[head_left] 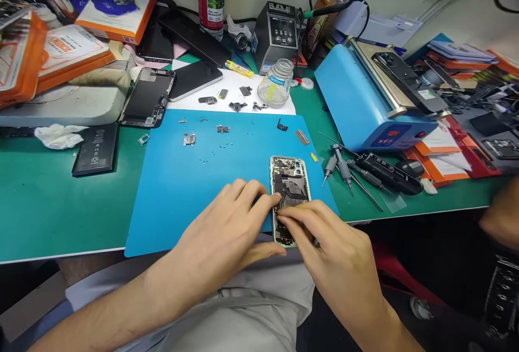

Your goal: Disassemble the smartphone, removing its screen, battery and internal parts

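An opened phone body lies near the front edge of a blue work mat, its circuit board and inner parts showing. My left hand rests on the mat with its fingertips pressed against the phone's left side. My right hand covers the phone's lower end, thumb and fingers pinched together over the inside; a thin tool tip seems to poke out below, but I cannot make it out. Small screws and metal brackets lie scattered on the mat's far half.
A blue laminating machine stands at the right, screwdrivers beside it. A glass jar, soldering station, detached screen, battery and orange boxes crowd the green table. Another person's arm shows at far right.
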`<state>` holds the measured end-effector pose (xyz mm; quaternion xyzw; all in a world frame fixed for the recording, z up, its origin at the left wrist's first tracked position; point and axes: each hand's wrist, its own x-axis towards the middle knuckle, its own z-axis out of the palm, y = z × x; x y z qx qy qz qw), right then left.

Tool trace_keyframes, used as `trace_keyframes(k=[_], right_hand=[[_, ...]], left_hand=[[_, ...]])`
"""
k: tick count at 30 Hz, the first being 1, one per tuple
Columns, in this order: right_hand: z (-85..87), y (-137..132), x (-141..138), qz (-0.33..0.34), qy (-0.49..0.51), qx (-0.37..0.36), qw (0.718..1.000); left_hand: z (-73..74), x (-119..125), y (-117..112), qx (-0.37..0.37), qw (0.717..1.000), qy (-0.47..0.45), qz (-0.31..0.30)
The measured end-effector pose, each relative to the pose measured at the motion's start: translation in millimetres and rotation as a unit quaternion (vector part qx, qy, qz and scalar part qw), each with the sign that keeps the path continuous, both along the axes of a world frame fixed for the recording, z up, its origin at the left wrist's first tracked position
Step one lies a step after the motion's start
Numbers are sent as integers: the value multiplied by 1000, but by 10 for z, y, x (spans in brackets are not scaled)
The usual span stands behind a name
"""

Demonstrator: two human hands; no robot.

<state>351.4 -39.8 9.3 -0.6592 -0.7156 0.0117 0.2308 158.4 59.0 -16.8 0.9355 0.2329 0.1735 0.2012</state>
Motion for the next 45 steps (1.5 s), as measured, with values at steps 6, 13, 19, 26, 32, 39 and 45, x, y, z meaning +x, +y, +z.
trace_keyframes(k=[6,13,19,26,32,39,45], right_hand=[[90,-27,-135,-30,-113,9,993],[157,9,-173,-42,-124,-42,991],[206,87,-178,-36,-59,-100,993],[86,31,503,-264,50,43,962],[69,66,1232,-276,-101,13,956],[57,-34,1360,-215,-184,-17,959],[187,12,1082,-278,60,64,957]], left_hand=[[17,8,8,18,1000,5,-5],[35,6,12,19,1000,11,-8],[43,8,17,23,999,17,-13],[28,-25,-51,8,1000,-2,4],[4,-164,-255,-2,996,5,93],[-34,150,-417,62,976,-22,208],[86,-75,-79,-34,994,11,101]])
